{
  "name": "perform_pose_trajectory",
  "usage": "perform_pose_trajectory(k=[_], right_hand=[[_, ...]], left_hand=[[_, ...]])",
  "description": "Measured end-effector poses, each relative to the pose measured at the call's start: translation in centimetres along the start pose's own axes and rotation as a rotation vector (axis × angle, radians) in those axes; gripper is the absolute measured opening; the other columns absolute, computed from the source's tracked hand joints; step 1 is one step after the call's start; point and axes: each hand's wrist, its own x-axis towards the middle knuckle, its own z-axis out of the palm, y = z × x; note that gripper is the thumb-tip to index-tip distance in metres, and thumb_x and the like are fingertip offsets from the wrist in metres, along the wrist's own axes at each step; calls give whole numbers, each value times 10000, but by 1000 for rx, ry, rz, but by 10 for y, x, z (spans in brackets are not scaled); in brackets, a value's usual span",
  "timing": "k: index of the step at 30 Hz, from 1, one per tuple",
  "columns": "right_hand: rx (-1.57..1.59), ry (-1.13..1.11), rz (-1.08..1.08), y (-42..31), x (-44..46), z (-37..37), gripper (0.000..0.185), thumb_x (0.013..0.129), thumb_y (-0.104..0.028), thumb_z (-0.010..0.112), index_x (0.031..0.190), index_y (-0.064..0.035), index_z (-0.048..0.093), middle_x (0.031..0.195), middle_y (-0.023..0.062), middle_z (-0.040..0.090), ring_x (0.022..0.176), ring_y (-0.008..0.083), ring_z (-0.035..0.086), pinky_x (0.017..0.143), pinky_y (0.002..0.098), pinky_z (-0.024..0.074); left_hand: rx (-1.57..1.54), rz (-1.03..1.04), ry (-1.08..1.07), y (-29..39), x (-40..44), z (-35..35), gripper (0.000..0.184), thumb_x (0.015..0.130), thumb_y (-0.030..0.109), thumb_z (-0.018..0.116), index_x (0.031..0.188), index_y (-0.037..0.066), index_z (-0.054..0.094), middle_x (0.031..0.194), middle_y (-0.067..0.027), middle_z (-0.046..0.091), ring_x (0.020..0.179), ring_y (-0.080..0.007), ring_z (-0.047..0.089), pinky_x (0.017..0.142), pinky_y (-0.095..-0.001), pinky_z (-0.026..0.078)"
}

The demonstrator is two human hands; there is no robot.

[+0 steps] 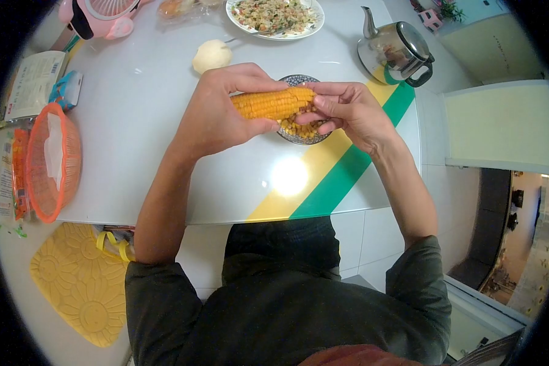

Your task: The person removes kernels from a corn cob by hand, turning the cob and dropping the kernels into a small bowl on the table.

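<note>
A yellow corn cob lies lengthwise in my left hand, whose fingers wrap over the top and whose thumb presses from below. At the cob's right end, my right hand has its thumb and fingers closed on the kernels; its lower fingers curl beneath. Under both hands stands a patterned bowl, partly hidden by them and the cob. Loose corn kernels lie in this bowl.
A pale round fruit or bun sits beyond my left hand. Farther back is a plate of fried rice with a utensil. A steel kettle stands right, an orange basket left, and a pink fan back left.
</note>
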Motion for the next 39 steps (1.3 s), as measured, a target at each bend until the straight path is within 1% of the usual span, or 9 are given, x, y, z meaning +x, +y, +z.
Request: perform_pose_trajectory(k=[7,10,16,22,25,31,34,37,39], right_hand=[[-18,19,-14,1,1,1,446,952,59,674,1377,134,565,1088,244,754,960,275,785,673,259,662],[-51,-1,-50,3,0,1,435,964,37,667,1376,135,566,1109,243,750,984,276,781,682,262,664],[70,-68,-7,-5,-2,0,400,1033,-57,609,1387,124,565,1173,245,729,1019,274,772,701,274,667],[-43,-18,-42,2,-2,1,400,1041,-40,582,1406,122,551,1195,237,720,1027,269,770,707,273,667],[-54,-35,-105,4,-4,2,409,1037,-23,577,1417,122,540,1195,243,717,1035,269,768,714,272,668],[31,-77,-91,2,-5,2,421,1046,-89,592,1406,125,548,1176,240,721,1050,272,762,701,277,671],[92,-68,-55,-2,-4,3,415,1062,-150,596,1372,125,575,1159,226,727,1014,269,771,672,273,664],[-63,-10,-72,2,-2,5,383,1078,-156,578,1342,120,600,1147,212,729,977,263,778,649,264,655],[-89,15,-97,3,-3,7,374,1084,-147,565,1346,118,600,1138,204,729,965,256,780,644,258,650]], left_hand=[[-5,-8,9,1,0,-1,552,649,-11,899,1184,0,764,1018,-103,721,940,-187,682,856,-297,540],[-3,-10,14,0,0,-2,547,655,-5,896,1185,-2,763,1016,-103,719,936,-186,680,850,-294,539],[-14,-25,14,0,0,-1,536,665,-1,890,1185,-6,762,1014,-100,713,934,-183,674,849,-289,533],[-2,-13,17,-1,0,-1,538,663,2,897,1184,-6,763,1010,-94,710,932,-179,667,852,-289,533],[-13,-21,23,1,1,-3,535,661,-1,898,1179,-6,765,1005,-92,710,932,-178,665,855,-290,533],[-33,-63,17,1,1,-3,537,655,-7,896,1177,-6,768,1002,-90,711,934,-177,664,859,-291,534],[-32,-61,14,1,1,-2,541,652,-8,896,1177,-4,768,1003,-90,711,933,-177,664,858,-291,534],[-28,-52,7,2,1,-3,540,650,-7,896,1175,-5,768,1003,-92,711,933,-178,665,858,-292,533],[-15,-29,4,1,1,-3,539,650,-6,896,1173,-6,767,1002,-94,712,932,-179,666,859,-291,532]])
